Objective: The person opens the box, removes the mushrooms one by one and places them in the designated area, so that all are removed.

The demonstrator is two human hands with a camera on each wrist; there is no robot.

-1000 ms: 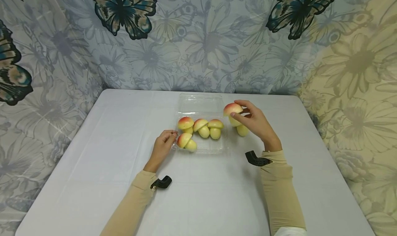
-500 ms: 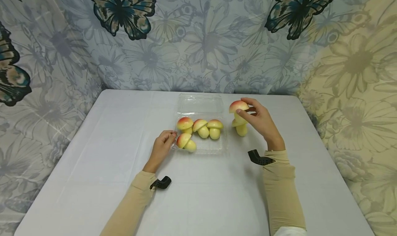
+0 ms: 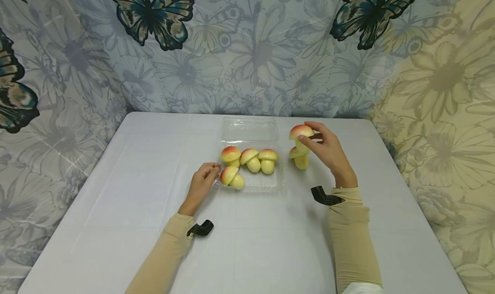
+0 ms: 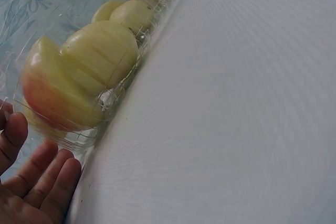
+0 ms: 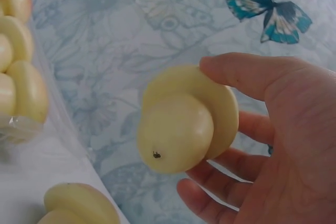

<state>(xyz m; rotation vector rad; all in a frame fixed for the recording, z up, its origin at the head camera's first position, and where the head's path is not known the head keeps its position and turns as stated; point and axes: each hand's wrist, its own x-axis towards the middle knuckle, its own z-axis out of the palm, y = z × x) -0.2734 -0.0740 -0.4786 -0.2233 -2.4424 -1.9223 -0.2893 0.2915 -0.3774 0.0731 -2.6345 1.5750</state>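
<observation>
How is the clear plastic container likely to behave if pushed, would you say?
The clear plastic container would probably flex; it looks thin-walled. It may slide rather than tip, sitting low on the white tabletop. The mushroom-shaped pieces inside could shift, given bare space beside them.

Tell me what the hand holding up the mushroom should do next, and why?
Probably lower the held mushroom gently onto the table, next to the mushroom already there. The right grip has it up in the air, and it has moved farther from the clear box, where four mushrooms lie.
</observation>
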